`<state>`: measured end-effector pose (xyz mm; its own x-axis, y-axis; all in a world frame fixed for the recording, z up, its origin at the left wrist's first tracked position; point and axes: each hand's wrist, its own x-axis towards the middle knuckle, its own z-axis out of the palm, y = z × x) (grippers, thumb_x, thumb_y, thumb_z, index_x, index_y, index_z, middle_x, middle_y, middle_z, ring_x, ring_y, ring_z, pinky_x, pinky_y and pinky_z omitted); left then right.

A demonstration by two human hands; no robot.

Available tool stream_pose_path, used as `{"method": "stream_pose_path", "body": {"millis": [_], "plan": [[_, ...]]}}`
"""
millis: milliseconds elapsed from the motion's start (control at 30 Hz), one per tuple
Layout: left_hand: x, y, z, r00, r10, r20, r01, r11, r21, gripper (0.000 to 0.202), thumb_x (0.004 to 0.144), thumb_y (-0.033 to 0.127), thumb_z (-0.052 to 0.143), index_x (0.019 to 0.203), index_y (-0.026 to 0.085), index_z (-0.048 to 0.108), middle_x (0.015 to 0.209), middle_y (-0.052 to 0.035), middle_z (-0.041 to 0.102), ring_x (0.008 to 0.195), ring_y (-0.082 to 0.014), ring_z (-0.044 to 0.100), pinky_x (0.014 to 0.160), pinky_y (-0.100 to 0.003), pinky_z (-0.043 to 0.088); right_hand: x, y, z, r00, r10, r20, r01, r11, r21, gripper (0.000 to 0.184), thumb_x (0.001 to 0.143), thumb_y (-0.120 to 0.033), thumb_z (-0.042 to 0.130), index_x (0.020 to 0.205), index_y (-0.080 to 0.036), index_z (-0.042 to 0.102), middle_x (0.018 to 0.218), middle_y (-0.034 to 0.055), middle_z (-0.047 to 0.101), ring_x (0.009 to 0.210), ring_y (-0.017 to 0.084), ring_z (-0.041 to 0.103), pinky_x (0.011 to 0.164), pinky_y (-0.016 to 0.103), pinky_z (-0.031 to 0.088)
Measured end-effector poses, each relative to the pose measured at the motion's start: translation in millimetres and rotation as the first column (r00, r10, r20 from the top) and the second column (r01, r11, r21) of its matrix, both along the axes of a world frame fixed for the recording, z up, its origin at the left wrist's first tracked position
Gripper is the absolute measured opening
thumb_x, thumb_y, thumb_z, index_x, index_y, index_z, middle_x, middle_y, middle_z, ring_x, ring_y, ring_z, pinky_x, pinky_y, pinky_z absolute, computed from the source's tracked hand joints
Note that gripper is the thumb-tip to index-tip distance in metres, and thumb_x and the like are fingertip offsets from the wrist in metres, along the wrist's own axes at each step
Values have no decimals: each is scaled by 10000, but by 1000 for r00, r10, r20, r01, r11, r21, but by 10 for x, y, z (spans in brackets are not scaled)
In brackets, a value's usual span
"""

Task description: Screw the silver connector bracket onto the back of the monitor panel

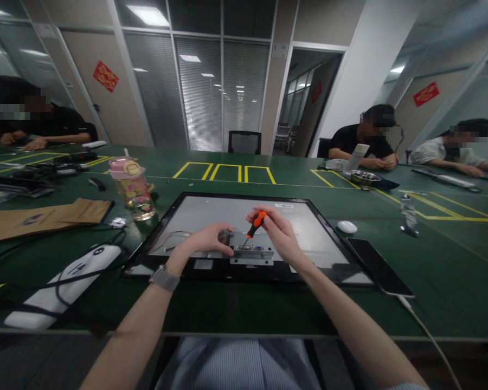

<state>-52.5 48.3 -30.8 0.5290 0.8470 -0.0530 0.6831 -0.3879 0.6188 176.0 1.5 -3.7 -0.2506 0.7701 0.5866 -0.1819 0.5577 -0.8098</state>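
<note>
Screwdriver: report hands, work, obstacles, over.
Right hand grips screwdriver, tip down at metal bracket. Left hand at bracket's left end. Panel flat on table. Bottle aside.

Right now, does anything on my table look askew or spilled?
The dark cables lie loosely across the white device on your left, looking untidy. I see no spill, nor obvious damage to the flat panel.

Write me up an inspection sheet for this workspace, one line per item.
Surface: green table with yellow markings.
Job's things: flat panel lying flat; metal bracket towards its near edge; orange-and-black screwdriver, tip down at the bracket.
Clutter: pink-lidded cup and paper bag left; phone and white oval item right.
Hands: right grips the screwdriver; left at the bracket's left end, its hold unclear.
Cables: black ones across a white device; white one at the phone.
Surroundings: seated people, black chair.
</note>
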Motion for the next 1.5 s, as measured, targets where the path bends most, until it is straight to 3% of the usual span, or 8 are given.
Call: {"method": "stream_pose_path", "body": {"millis": [167,333,533,633,867,1167,1367,1500], "plan": [[-22,-15,74,1000,-17,1,17,1000,-10,642,646,516,726,1199,224,580,1231,-52,608,1087,-250,553,931,-330,411,-4,6,-1,997,19,-80,-27,995,-97,147,819,-393,654,873,-260,682,980,31,648,939,196,634,906,386,485],[94,-5,23,999,40,18,-42,988,151,366,866,484,487,1026,201,657,1020,-43,676,937,-209,591,854,-305,423,-9,16,2,995,60,-81,-67,994,-90,208,913,-372,534,1059,-279,647,972,41,685,966,188,640,938,403,466],[234,59,-147,995,99,-33,-81,934,349,286,918,324,401,831,172,628,856,-64,618,860,-209,556,814,-320,416,22,58,-15,998,49,-47,-51,997,-52,227,927,-381,504,1081,-273,631,1132,56,660,1099,209,598,1005,433,429],[225,83,-182,992,102,-69,-68,921,384,301,931,290,361,795,174,602,833,-59,585,837,-204,540,793,-321,414,38,50,-4,1000,7,-1,-8,999,-51,201,890,-352,569,1053,-270,654,1077,49,669,1018,200,624,947,409,467],[205,109,-204,988,114,-104,-65,917,393,279,924,261,363,787,168,587,821,-57,555,830,-204,528,771,-329,417,-9,-15,28,973,-231,-22,232,971,64,55,742,-268,733,790,-258,708,798,10,561,781,159,566,702,308,494],[195,117,-222,990,128,-62,-96,924,370,274,925,285,384,787,178,596,834,-53,564,821,-196,539,778,-330,420,47,-10,58,994,-61,94,57,998,37,273,945,-319,463,1172,-279,610,1068,52,675,1037,201,619,970,425,455],[198,111,-214,990,118,-81,-78,920,385,289,929,290,368,783,175,590,824,-55,557,805,-201,542,760,-333,420,47,-13,59,992,85,95,-85,996,-7,333,911,-298,534,1243,-299,550,1198,57,634,1108,211,603,1004,456,452],[201,100,-202,988,122,-94,-78,923,378,276,926,274,373,803,176,600,832,-52,562,828,-194,541,782,-323,421,26,6,11,991,-89,101,86,996,33,291,798,-290,688,1087,-284,660,1031,45,634,917,187,628,854,389,541]]}}
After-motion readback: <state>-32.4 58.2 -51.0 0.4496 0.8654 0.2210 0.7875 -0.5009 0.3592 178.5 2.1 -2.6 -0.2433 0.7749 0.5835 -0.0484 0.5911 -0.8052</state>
